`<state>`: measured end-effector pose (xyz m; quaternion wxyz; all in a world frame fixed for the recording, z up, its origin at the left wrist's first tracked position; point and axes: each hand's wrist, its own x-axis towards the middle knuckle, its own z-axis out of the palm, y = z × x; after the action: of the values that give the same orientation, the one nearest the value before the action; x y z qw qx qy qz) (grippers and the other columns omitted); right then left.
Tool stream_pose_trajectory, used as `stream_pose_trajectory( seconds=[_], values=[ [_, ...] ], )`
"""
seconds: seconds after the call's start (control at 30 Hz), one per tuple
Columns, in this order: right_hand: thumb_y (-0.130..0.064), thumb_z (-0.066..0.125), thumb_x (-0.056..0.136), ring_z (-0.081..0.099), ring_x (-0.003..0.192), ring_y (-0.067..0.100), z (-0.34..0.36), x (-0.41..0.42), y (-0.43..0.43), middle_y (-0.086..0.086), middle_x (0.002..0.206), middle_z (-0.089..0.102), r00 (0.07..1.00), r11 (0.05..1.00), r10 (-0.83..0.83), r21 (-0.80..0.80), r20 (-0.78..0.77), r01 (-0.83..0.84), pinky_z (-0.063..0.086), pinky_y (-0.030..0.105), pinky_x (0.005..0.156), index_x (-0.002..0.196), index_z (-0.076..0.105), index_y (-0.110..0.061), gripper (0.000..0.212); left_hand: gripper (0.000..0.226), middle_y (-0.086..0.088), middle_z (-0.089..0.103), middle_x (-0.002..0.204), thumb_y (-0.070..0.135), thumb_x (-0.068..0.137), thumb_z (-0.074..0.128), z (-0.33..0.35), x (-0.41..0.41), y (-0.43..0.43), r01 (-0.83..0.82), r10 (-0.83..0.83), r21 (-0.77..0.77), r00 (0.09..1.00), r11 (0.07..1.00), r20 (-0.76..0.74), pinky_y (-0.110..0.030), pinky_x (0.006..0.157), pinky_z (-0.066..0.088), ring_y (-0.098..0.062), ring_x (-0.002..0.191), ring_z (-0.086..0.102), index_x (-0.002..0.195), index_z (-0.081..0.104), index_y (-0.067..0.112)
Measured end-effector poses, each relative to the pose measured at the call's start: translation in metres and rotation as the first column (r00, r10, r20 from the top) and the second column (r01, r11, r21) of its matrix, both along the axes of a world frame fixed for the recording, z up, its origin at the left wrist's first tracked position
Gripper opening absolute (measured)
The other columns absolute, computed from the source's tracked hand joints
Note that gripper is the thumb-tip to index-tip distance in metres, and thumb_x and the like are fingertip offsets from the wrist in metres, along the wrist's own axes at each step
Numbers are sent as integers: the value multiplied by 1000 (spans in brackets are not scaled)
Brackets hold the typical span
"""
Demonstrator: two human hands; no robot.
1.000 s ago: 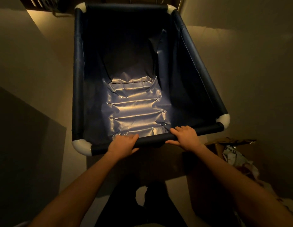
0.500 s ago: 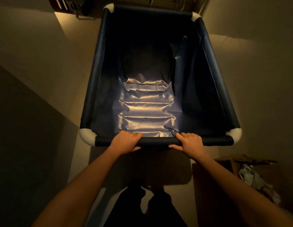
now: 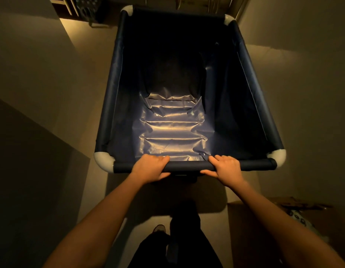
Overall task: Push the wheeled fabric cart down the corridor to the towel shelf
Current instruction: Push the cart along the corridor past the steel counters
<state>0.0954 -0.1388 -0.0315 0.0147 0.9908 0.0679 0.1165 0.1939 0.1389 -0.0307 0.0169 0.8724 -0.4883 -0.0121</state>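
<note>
Gripping the near rail (image 3: 189,165) of the cart (image 3: 251,89), we list the following.

Item one, our left hand (image 3: 151,168): palm down on the rail, left of its middle, fingers curled over the top toward the liner, thumb tucked under the near side. Closed around the padded tube. Forearm bare, reaching up from the lower left edge of view.

Item two, our right hand (image 3: 226,168): same hold, right of the rail's middle, fingers over the top, thumb stretched along the near underside. Closed around the tube. Forearm bare, entering from the lower right. A stretch of bare rail lies between our two hands.

Item three, the cart: dark blue fabric slung in a rectangular frame, with white corner joints (image 3: 102,158) at all four corners. Its long axis runs straight away from us along the corridor floor (image 3: 86,43); the far end points at dim shelving (image 3: 82,8) at the top edge of view. The liner (image 3: 171,132) is wrinkled and shiny at the near end of the bed, in deep shadow at the far end. We see nothing lying in it. The wheels are hidden.

Item four, surroundings: pale walls close on either side of the cart; a cardboard box (image 3: 264,229) just beside our right forearm, with patterned material (image 3: 299,217) in it; our dark trouser legs (image 3: 179,246) and one shoe (image 3: 159,228) below the rail.
</note>
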Motion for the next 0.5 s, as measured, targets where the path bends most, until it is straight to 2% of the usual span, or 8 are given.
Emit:
stream_pose_trajectory(
  seconds=[0.1, 0.27, 0.37, 0.5],
  values=[
    [-72, 19, 85, 52, 47, 21, 1, 25, -7, 2, 59, 55, 1000, 1000, 6, 3, -8, -6, 28, 25, 45, 77, 59, -17, 70, 40, 1, 66, 65, 54, 71, 68, 0, 22, -7, 0, 5, -68, 998, 998, 64, -24, 39, 35, -20, 50, 61, 80, 57, 17],
    [-72, 20, 87, 47, 47, 21, 0, 69, -24, 3, 59, 51, 1000, 1000, 10, -4, 3, -10, 22, 28, 45, 77, 57, -16, 68, 45, 2, 63, 68, 61, 81, 41, -2, 66, -23, -11, 21, -178, 998, 984, 55, -29, 44, 42, -19, 55, 59, 87, 57, 19],
    [-71, 26, 86, 49, 49, 21, -1, 98, -39, 3, 61, 53, 1000, 1000, 20, -21, 17, -20, 23, 28, 47, 78, 58, -16, 65, 46, 2, 62, 68, 62, 83, 40, -2, 93, -37, -16, 27, -190, 998, 982, 58, -27, 43, 41, -16, 53, 57, 87, 56, 19],
    [-69, 33, 85, 56, 54, 21, -1, 142, -67, 3, 66, 60, 999, 998, 34, -45, 26, -33, 33, 26, 47, 80, 62, -16, 61, 48, -1, 63, 71, 62, 84, 39, -6, 129, -62, -61, 73, -195, 996, 979, 51, -30, 46, 47, -19, 57, 59, 88, 56, 17]
  ],
)
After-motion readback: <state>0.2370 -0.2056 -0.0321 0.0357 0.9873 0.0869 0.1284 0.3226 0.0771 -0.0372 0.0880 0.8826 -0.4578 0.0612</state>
